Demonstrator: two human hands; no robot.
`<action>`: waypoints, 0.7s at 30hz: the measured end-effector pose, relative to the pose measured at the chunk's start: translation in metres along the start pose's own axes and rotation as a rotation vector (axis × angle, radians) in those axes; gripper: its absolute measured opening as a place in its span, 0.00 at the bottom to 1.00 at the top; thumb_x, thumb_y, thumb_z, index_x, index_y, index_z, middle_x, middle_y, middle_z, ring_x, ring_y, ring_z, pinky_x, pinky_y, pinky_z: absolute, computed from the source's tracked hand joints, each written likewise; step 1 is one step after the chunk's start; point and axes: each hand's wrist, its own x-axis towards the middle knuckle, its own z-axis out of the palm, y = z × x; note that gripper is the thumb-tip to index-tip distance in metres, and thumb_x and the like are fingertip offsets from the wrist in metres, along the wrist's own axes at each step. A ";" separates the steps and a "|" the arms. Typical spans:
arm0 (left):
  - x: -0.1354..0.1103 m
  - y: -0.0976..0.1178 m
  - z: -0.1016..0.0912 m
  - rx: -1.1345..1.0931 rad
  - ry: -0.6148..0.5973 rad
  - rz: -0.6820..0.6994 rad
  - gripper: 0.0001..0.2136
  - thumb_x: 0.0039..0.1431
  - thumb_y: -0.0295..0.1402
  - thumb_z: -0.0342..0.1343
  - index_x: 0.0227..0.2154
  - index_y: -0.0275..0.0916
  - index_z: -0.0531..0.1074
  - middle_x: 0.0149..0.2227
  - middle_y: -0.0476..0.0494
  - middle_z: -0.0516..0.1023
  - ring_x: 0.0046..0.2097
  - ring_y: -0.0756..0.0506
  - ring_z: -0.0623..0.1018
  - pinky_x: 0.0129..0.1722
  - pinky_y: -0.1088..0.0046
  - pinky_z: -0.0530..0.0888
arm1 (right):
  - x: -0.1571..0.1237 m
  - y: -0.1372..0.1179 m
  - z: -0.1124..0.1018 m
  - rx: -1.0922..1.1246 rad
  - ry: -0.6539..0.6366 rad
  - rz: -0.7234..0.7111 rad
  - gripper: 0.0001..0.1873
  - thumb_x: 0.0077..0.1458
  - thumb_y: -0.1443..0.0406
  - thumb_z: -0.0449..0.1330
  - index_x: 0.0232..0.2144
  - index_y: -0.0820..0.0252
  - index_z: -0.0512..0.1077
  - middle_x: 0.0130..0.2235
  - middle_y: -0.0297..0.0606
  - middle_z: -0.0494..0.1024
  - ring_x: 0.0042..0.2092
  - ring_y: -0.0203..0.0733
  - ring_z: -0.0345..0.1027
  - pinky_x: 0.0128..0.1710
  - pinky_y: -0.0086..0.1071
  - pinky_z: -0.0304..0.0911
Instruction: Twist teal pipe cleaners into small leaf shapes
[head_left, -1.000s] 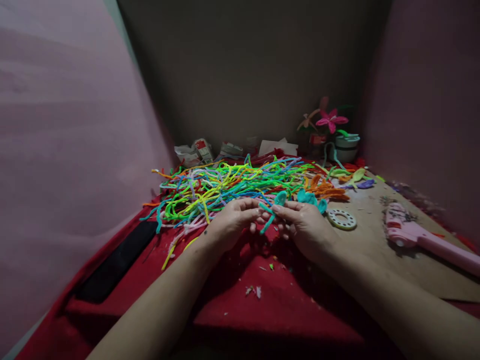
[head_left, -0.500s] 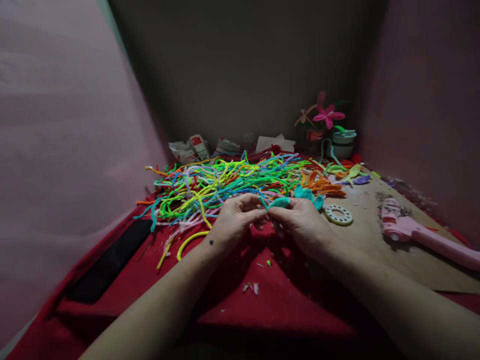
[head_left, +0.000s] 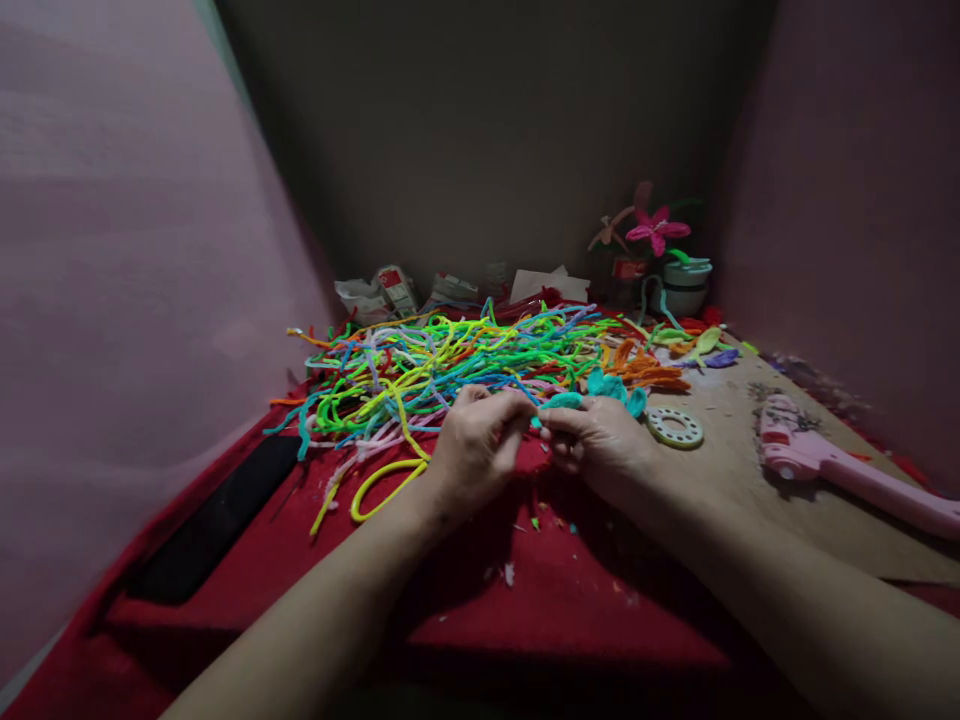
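My left hand (head_left: 480,448) and my right hand (head_left: 600,440) meet over the red cloth (head_left: 525,590), both pinched on a small teal pipe-cleaner piece (head_left: 562,401) bent into a loop. Most of the piece is hidden by my fingers. Just behind my hands lies a big heap of coloured pipe cleaners (head_left: 450,365). Finished teal loops (head_left: 619,390) lie beside my right hand.
A white ring with holes (head_left: 675,427) and a pink glue gun (head_left: 832,465) lie on brown cardboard (head_left: 750,480) to the right. Orange and green petal shapes (head_left: 652,370), a pot with a pink flower (head_left: 660,235) and crumpled wrappers (head_left: 382,292) sit at the back. Pink walls close in.
The teal piece, first hanging with a straight tail, has been turned and folded tight between my fingers. Both hands have closed together. A yellow pipe cleaner has come into view by my left wrist.
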 end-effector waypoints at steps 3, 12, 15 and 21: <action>0.007 0.000 -0.009 -0.410 -0.138 -0.325 0.09 0.54 0.37 0.51 0.29 0.37 0.72 0.25 0.46 0.75 0.27 0.49 0.73 0.31 0.72 0.68 | -0.002 -0.003 -0.001 -0.134 -0.055 -0.109 0.10 0.39 0.64 0.60 0.14 0.61 0.64 0.12 0.26 0.60 0.14 0.27 0.48 0.13 0.26 0.43; 0.008 -0.003 -0.021 -0.690 -0.305 -0.510 0.07 0.47 0.33 0.58 0.22 0.34 0.74 0.22 0.48 0.73 0.24 0.54 0.68 0.29 0.77 0.64 | -0.011 -0.003 -0.001 -0.727 -0.010 -0.632 0.06 0.49 0.68 0.55 0.23 0.61 0.71 0.26 0.34 0.71 0.30 0.35 0.61 0.33 0.29 0.56; 0.008 -0.002 -0.020 -0.637 -0.283 -0.497 0.05 0.46 0.32 0.58 0.24 0.35 0.75 0.22 0.49 0.72 0.23 0.54 0.66 0.27 0.76 0.63 | -0.013 -0.002 0.000 -0.847 0.026 -0.741 0.07 0.50 0.69 0.53 0.24 0.61 0.70 0.26 0.36 0.70 0.30 0.36 0.61 0.33 0.28 0.56; 0.006 0.001 -0.008 0.116 -0.060 0.053 0.07 0.51 0.31 0.52 0.23 0.35 0.71 0.25 0.47 0.73 0.30 0.49 0.69 0.35 0.70 0.64 | -0.013 -0.003 0.001 -0.705 0.062 -0.578 0.08 0.48 0.69 0.53 0.19 0.61 0.66 0.22 0.32 0.66 0.27 0.33 0.56 0.30 0.28 0.54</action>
